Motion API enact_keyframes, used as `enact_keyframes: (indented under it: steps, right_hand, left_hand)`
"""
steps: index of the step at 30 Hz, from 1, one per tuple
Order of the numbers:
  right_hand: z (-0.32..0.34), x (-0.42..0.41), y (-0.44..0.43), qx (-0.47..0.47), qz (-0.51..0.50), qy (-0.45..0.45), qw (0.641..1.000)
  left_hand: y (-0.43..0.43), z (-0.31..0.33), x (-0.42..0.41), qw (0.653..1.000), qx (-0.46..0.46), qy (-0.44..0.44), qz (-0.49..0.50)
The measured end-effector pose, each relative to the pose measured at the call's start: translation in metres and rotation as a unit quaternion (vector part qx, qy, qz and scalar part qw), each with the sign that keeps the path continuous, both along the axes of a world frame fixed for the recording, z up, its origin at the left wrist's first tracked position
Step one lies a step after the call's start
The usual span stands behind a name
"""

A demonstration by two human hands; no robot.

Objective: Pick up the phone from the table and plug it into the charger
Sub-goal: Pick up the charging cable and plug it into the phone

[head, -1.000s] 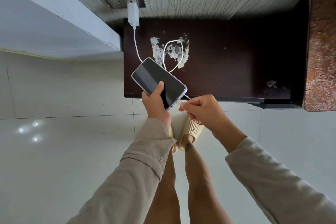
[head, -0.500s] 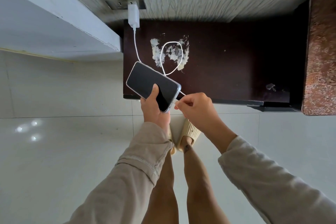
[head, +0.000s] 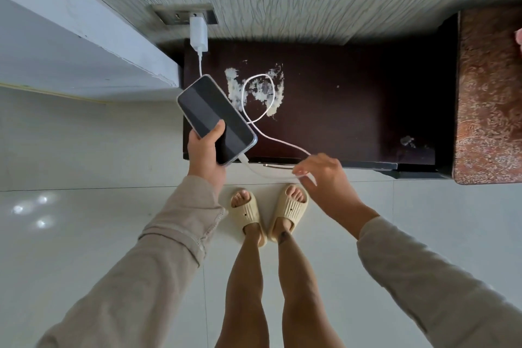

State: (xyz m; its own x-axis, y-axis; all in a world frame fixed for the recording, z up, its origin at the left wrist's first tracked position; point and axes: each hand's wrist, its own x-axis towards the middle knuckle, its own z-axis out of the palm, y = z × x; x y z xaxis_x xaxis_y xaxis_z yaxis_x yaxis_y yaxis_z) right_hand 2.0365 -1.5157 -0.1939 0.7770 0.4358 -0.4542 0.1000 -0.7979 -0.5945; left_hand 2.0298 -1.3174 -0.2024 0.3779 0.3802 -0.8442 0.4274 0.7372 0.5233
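Note:
My left hand (head: 206,154) grips the dark-screened phone (head: 216,117) above the front left corner of the dark wooden table (head: 353,110). A white cable (head: 271,140) runs from the white charger (head: 198,37) in the wall socket, loops over the table and ends in a plug seated in the phone's lower end. My right hand (head: 324,178) hovers to the right of the phone with fingers spread, and the slack cable passes under its fingertips; it does not look pinched.
The socket plate (head: 185,13) sits low on the textured wall. A reddish patterned surface (head: 488,93) adjoins the table on the right. My feet in cream slippers (head: 268,210) stand on the glossy tile floor at the table's front edge.
My right hand let go of the cable plug at the phone and moved away to the right, fingers opening. The phone tilted slightly and stays in my left hand.

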Motion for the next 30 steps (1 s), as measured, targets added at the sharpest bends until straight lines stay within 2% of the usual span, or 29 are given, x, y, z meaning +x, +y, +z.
enact_keyframes:
  steps: [4,8,9,11,13,14,18,25,28,30]
  right_hand:
    - [-0.019,0.009,-0.015,-0.059,-0.064,-0.049,0.995]
    - [-0.029,0.02,-0.015,-0.015,-0.185,0.063,0.981]
    - [-0.032,0.023,-0.013,0.008,-0.247,0.119,0.962]
    - [-0.034,0.028,-0.009,0.098,-0.398,0.242,0.879]
    - [-0.037,0.033,-0.007,0.174,-0.492,0.304,0.797]
    - [-0.041,0.035,-0.007,0.188,-0.509,0.318,0.778]
    - [-0.06,0.036,-0.008,0.156,-0.513,0.325,0.779]
    - [-0.108,0.037,-0.011,0.115,-0.538,0.306,0.777]
    - [-0.125,0.038,-0.01,0.085,-0.526,0.294,0.793]
    - [-0.136,0.036,-0.011,0.035,-0.507,0.256,0.822]
  left_hand:
    - [-0.002,-0.002,0.0,0.996,0.029,-0.007,-0.079]
    - [-0.016,-0.012,0.001,0.991,0.024,-0.013,-0.132]
    - [-0.02,-0.017,0.002,0.989,0.022,-0.011,-0.144]
    - [-0.028,-0.028,0.007,0.985,0.021,-0.004,-0.171]
    - [-0.033,-0.043,0.014,0.98,0.026,0.001,-0.195]
    - [-0.035,-0.053,0.018,0.976,0.039,0.002,-0.213]
    - [-0.037,-0.089,0.031,0.954,0.082,0.012,-0.289]
    - [-0.034,-0.146,0.045,0.932,0.113,0.049,-0.342]
    - [-0.036,-0.158,0.044,0.939,0.103,0.051,-0.325]
    - [-0.037,-0.161,0.042,0.942,0.097,0.051,-0.317]
